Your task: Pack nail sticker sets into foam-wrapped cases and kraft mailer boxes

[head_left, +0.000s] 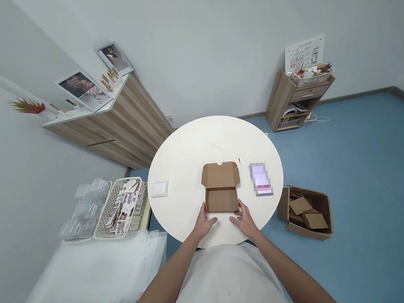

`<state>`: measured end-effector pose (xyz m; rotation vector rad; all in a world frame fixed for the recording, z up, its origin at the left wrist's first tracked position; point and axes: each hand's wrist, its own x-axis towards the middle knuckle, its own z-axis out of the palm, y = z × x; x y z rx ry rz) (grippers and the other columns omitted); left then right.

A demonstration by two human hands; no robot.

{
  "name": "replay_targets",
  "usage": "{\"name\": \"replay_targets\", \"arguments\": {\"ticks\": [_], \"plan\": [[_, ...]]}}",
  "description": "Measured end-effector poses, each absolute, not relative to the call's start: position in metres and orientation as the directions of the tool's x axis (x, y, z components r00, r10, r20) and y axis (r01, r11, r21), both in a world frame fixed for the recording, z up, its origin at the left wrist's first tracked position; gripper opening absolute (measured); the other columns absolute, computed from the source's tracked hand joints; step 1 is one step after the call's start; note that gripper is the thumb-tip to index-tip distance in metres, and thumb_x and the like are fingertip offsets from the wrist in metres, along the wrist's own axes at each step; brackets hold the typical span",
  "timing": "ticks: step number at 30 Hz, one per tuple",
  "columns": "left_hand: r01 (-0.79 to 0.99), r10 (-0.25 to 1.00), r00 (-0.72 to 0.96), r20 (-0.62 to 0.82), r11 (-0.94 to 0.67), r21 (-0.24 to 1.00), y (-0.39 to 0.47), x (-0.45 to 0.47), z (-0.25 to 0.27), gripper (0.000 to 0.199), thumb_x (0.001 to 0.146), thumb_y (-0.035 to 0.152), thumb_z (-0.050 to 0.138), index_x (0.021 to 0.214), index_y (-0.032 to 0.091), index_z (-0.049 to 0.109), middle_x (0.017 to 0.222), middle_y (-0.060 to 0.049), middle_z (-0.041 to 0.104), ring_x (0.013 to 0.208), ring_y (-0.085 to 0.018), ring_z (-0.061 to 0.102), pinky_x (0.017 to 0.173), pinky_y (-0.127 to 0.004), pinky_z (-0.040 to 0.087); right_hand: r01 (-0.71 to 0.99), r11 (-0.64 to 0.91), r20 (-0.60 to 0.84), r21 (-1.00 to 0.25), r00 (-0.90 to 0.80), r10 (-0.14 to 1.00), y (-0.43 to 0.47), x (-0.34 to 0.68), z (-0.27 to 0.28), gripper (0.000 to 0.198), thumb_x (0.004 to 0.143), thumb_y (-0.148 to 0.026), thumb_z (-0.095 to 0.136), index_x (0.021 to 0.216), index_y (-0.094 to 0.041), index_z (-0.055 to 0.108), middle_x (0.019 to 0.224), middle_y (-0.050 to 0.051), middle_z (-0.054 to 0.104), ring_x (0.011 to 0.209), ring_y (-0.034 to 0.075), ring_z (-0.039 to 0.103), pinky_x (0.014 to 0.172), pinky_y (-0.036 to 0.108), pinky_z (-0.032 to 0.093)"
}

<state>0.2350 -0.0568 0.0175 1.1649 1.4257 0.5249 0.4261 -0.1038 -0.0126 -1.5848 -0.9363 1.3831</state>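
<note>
An unfolded brown cardboard mailer box (221, 199) lies on the white round table (211, 139), its lid raised away from me and its inside bare. At the box's near left corner is my left hand (203, 224), fingertips against the side and thumb spread apart from it. My right hand (244, 221) mirrors this at the near right corner, thumb held away from the cardboard. Fingers on the far sides of both hands are partly hidden. Left of the box lies a small white packet (160, 189). To its right is a pixelated lilac rectangular object (261, 179).
A carton of flat cardboard pieces (308, 212) stands on the floor at right. Left of the table are a basket of cards (121, 208), clear plastic packs (86, 209) and translucent sheets (93, 274). A wooden cabinet (131, 124) and a small shelf unit (288, 100) stand behind.
</note>
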Motion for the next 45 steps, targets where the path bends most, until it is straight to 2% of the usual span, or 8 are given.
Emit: {"name": "replay_targets", "arguments": {"ticks": [5, 9, 14, 20, 27, 33, 40, 45], "plan": [[0.388, 0.854, 0.143, -0.5, 0.416, 0.823, -0.067, 0.231, 0.009, 0.089, 0.066, 0.025, 0.062, 0.136, 0.017, 0.008, 0.141, -0.013, 0.019, 0.128, -0.026, 0.022, 0.102, -0.038, 0.023, 0.066, -0.358, -0.343, -0.932, 0.163, 0.925, -0.111, 0.423, -0.016, 0.083, 0.067, -0.037, 0.057, 0.134, -0.03, 0.009, 0.128, 0.008, 0.026, 0.1, 0.019, 0.049, 0.086, 0.037, 0.043], [0.407, 0.85, 0.158, -0.503, 0.409, 0.817, -0.071, 0.222, 0.011, 0.086, 0.067, 0.025, 0.06, 0.136, 0.016, 0.009, 0.141, -0.013, 0.019, 0.128, -0.025, 0.022, 0.101, -0.037, 0.026, 0.159, -0.318, -0.274, -0.935, 0.249, 0.929, -0.117, 0.418, -0.013, 0.078, 0.069, -0.036, 0.055, 0.133, -0.029, 0.012, 0.122, 0.008, 0.032, 0.089, 0.018, 0.05, 0.077, 0.037, 0.046], [0.407, 0.843, 0.125, -0.524, 0.438, 0.802, -0.067, 0.201, 0.014, 0.074, 0.069, 0.025, 0.059, 0.132, 0.018, 0.022, 0.136, -0.014, 0.031, 0.123, -0.023, 0.032, 0.095, -0.036, 0.033, 0.335, -0.2, -0.084, -0.921, 0.329, 0.941, -0.117, 0.412, 0.001, 0.067, 0.073, -0.035, 0.051, 0.131, -0.026, 0.018, 0.107, 0.009, 0.04, 0.071, 0.015, 0.046, 0.068, 0.036, 0.046], [0.451, 0.875, 0.077, -0.479, 0.398, 0.799, -0.049, 0.159, 0.013, 0.057, 0.071, 0.027, 0.055, 0.124, 0.016, 0.036, 0.123, -0.014, 0.045, 0.113, -0.023, 0.043, 0.087, -0.036, 0.038, 0.416, -0.065, 0.025, -0.907, 0.207, 0.978, -0.097, 0.38, 0.026, 0.053, 0.076, -0.03, 0.047, 0.125, -0.023, 0.029, 0.09, 0.004, 0.046, 0.06, 0.012, 0.041, 0.065, 0.033, 0.045], [0.495, 0.957, -0.118, -0.267, 0.289, 0.819, -0.014, 0.089, 0.019, 0.04, 0.073, 0.029, 0.051, 0.112, 0.018, 0.047, 0.115, -0.01, 0.049, 0.11, -0.024, 0.044, 0.087, -0.038, 0.04, 0.426, -0.091, -0.091, -0.9, 0.02, 0.996, -0.062, 0.301, 0.04, 0.036, 0.077, -0.027, 0.043, 0.112, -0.023, 0.044, 0.09, 0.005, 0.053, 0.057, 0.012, 0.044, 0.06, 0.031, 0.045], [0.548, 0.956, -0.277, -0.102, 0.244, 0.8, 0.021, 0.039, 0.021, 0.041, 0.072, 0.026, 0.052, 0.112, 0.02, 0.045, 0.117, -0.009, 0.044, 0.116, -0.024, 0.037, 0.099, -0.041, 0.028, 0.41, -0.229, -0.293, -0.883, -0.101, 0.951, -0.017, 0.23, 0.036, 0.035, 0.074, -0.029, 0.045, 0.108, -0.023, 0.048, 0.094, 0.005, 0.054, 0.062, 0.014, 0.049, 0.062, 0.031, 0.047], [0.496, 0.957, -0.24, -0.163, 0.265, 0.827, 0.051, 0.021, 0.01, 0.057, 0.072, 0.029, 0.054, 0.125, 0.02, 0.033, 0.129, -0.01, 0.034, 0.124, -0.025, 0.026, 0.102, -0.041, 0.021, 0.379, -0.339, -0.39, -0.861, -0.066, 0.918, 0.036, 0.181, 0.027, 0.045, 0.066, -0.034, 0.057, 0.109, -0.025, 0.049, 0.11, 0.005, 0.051, 0.094, 0.019, 0.05, 0.077, 0.034, 0.045], [0.453, 0.955, -0.155, -0.251, 0.295, 0.841, 0.06, 0.018, 0.0, 0.061, 0.071, 0.031, 0.055, 0.127, 0.02, 0.032, 0.13, -0.01, 0.036, 0.122, -0.026, 0.03, 0.1, -0.04, 0.025, 0.25, -0.454, -0.488, -0.855, -0.095, 0.868, 0.055, 0.164, 0.026, 0.057, 0.068, -0.037, 0.056, 0.121, -0.029, 0.039, 0.122, 0.004, 0.044, 0.107, 0.019, 0.044, 0.082, 0.032, 0.044]]}}
